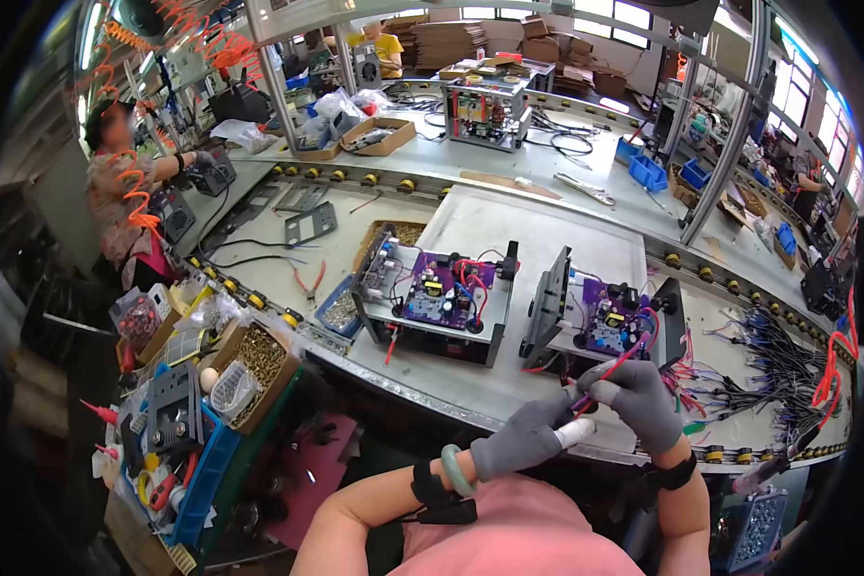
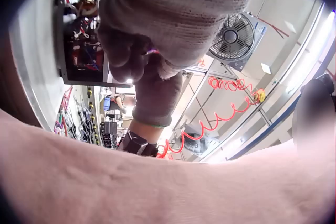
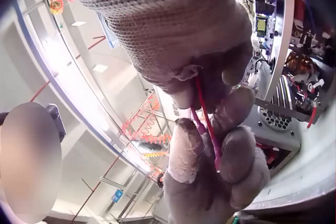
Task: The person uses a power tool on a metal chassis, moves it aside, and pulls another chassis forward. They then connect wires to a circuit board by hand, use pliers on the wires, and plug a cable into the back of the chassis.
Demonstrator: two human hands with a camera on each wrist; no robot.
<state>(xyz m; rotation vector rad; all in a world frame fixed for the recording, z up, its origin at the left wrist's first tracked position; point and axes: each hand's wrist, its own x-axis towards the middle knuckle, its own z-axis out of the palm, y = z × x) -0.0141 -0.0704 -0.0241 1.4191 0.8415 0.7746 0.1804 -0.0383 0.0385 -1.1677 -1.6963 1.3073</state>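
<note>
Both hands wear grey knit gloves and meet just over the table's front edge. A red wire (image 3: pixel 206 109) runs between them in the right wrist view, beside a pink wire (image 3: pixel 196 119). My left hand (image 1: pixel 526 440) pinches the lower ends of these wires between thumb and fingers. My right hand (image 1: pixel 645 403) grips the red wire higher up, partly hiding it. Behind the hands stands an open-framed unit with a purple circuit board (image 1: pixel 612 315) and a black end panel (image 1: pixel 547 305). In the left wrist view the gloves cover most of the wires.
A second unit (image 1: pixel 442 293) stands to the left on the white table. Bundled black cables (image 1: pixel 787 370) lie at the right. Pliers (image 1: pixel 309 280) and a blue tray of small parts (image 1: pixel 341 309) are at the left, near a box of screws (image 1: pixel 264 360). Roller rails line the table.
</note>
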